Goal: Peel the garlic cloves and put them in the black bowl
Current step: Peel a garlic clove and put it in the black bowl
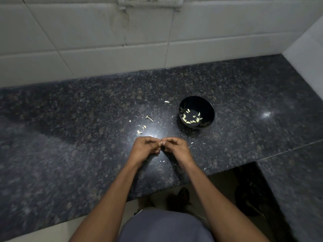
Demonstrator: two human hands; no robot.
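We see left hand [146,147] and right hand [176,147] curled, fingertips pinching one small garlic clove [161,142] over speckled granite counter [70,137], glossy round black bowl [208,109] near right holding pale peeled cloves [191,117], papery skins [141,130] scattered.

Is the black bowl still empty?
No, the black bowl already holds a scatter of pale peeled garlic cloves on its bottom.
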